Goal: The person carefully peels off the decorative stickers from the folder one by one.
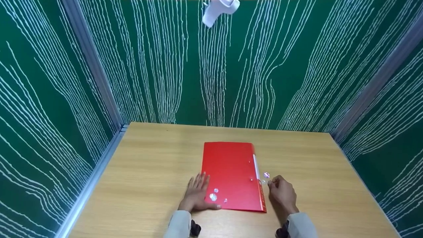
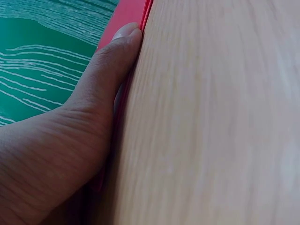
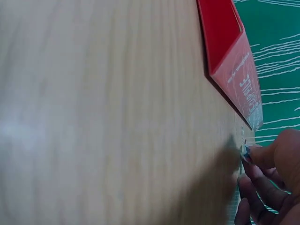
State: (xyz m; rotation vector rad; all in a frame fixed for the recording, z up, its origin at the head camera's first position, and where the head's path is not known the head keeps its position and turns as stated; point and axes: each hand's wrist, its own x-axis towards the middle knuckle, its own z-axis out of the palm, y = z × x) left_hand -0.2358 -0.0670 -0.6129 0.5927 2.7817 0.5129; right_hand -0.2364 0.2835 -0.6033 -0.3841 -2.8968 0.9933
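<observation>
A red file folder [image 1: 231, 168] lies closed on the table, its printed spine [image 3: 241, 79] on the right side. My left hand [image 1: 197, 195] rests spread over the folder's lower left corner, thumb along the bottom edge. Close to that hand, several shiny clear gem-like pieces [image 1: 213, 197] lie on the cover. Right of the spine, my right hand [image 1: 283, 194] pinches a small shiny bluish piece [image 3: 246, 151] between thumb and index finger, low over the table. Just beyond those fingertips are a pinkish gem-like piece [image 1: 266, 175] and a smaller clear one [image 1: 263, 181].
The wooden table [image 1: 152, 158] extends around the folder on all sides. Green walls [image 1: 191, 82] with white wavy lines stand behind and at both sides, joined by metal posts [image 1: 94, 66]. A white object [image 1: 218, 11] shows high at the back.
</observation>
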